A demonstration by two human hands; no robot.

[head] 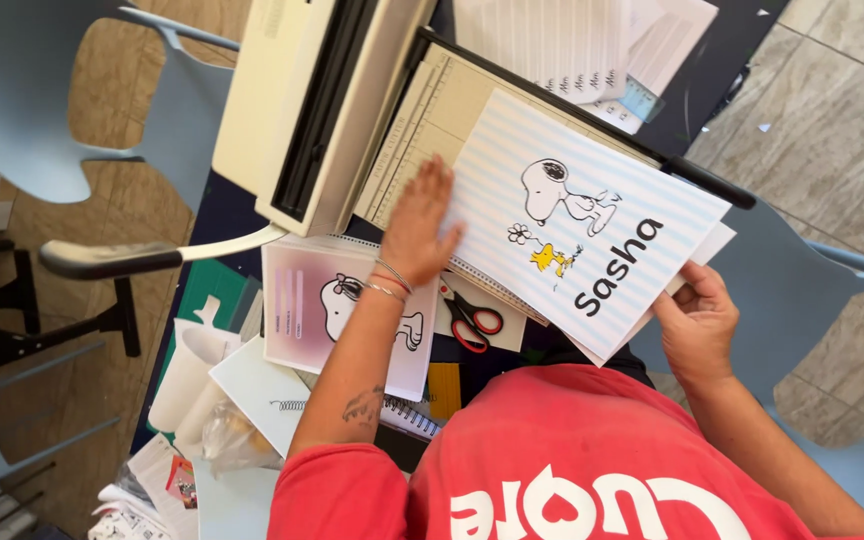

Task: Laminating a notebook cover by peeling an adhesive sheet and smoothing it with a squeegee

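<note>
Closest to me, at about 4 o'clock, my right hand (697, 320) has its fingers closed on the near corner of the striped cover (592, 215), pinching it together with the white sheets underneath. The cover is a pale blue-and-white striped page with a cartoon dog, a flower and a small yellow bird printed on it, and it lies slanted across the middle of my view, running from 5 o'clock up towards 12 o'clock. My left hand (417, 225) sits at about 10 o'clock from that corner, palm down, fingers open and spread flat, with the fingertips on the cover's left edge and thin bracelets on the wrist. Just below that wrist, red-handled scissors (472, 320) lie on the dark counter (217, 205), and beside them at 9 o'clock is a pink cover (302, 300) showing the same cartoon dog. Nearer me at 8 o'clock, a white spiral-bound booklet (262, 385) rests among loose papers. Beyond my left hand, a beige ruled board (432, 115) lies under the striped cover's far edge. A cream binding machine (317, 100) stands just beside it at 11 o'clock, its lever handle (122, 258) sticking out towards 9 o'clock. Farthest off, at 1 o'clock, a stack of lined sheets (552, 40) lies on the counter.
</note>
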